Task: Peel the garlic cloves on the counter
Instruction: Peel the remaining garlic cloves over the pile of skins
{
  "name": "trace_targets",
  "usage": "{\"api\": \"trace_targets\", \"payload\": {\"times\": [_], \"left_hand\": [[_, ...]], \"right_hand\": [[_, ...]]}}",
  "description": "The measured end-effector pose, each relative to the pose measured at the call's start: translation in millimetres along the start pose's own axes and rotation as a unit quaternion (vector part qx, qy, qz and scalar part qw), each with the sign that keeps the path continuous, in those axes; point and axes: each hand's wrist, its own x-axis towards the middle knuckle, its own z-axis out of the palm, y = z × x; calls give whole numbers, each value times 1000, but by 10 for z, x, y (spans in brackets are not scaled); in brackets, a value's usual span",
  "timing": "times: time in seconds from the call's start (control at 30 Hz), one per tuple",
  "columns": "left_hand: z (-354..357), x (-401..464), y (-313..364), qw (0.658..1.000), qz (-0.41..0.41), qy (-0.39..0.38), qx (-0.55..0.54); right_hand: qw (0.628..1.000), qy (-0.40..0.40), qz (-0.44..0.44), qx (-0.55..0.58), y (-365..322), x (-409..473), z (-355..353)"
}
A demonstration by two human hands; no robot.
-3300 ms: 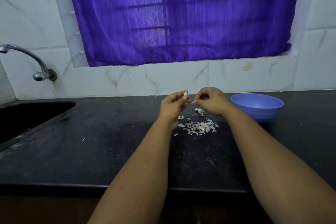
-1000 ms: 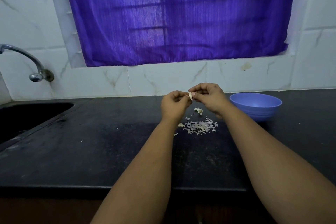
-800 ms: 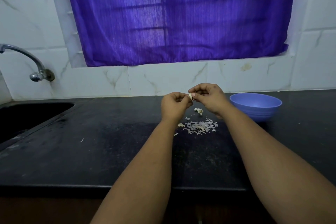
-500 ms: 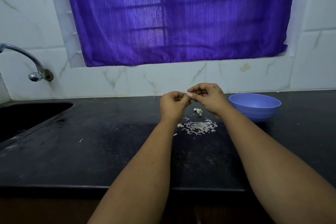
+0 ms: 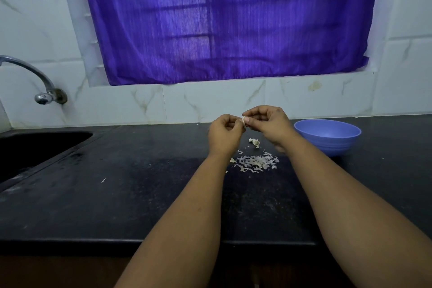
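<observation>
Garlic clove [image 5: 243, 120]: being pinched above the bench [image 5: 140, 194] between left hand [image 5: 224, 133] and right hand [image 5: 268, 124], both curled on it. Skin is best being lifted in small pulls, clove being steadied. Peel scraps [image 5: 256, 163] and another clove [image 5: 254, 141] are lying beneath the hands; blue bowl [image 5: 327, 134] beside the right hand, unobstructed.

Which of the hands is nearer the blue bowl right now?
Right. The right hand is raised just left of the blue bowl, pinching the garlic clove. The left hand sits beyond it, further left, gripping the same clove.
</observation>
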Motion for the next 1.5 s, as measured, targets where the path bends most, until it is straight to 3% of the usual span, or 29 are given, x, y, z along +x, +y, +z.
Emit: {"api": "trace_targets", "payload": {"times": [0.13, 0.23, 0.47, 0.83, 1.17, 1.33, 1.5], "left_hand": [[2, 2, -30, 997, -17, -43, -65], [-16, -3, -16, 997, 4, -61, -53], [-50, 28, -42, 996, 43, -35, 72], [-64, 21, -38, 985, 79, -46, 150], [-31, -22, -36, 995, -37, -65, -68], [-66, 9, -67, 996, -46, -64, -30], [-55, -1, -52, 998, -39, -55, -14]], "right_hand": [[996, 16, 36, 83, -19, -3, -35], [994, 3, 55, 95, -35, -19, -34], [992, 31, -19, -119, 12, 21, -68], [952, -17, -107, -285, 41, 27, -88], [966, -76, -2, -248, 58, 52, -41], [974, 26, -59, -215, 4, 2, -64], [976, 11, -61, -209, 3, -60, -12]]}}
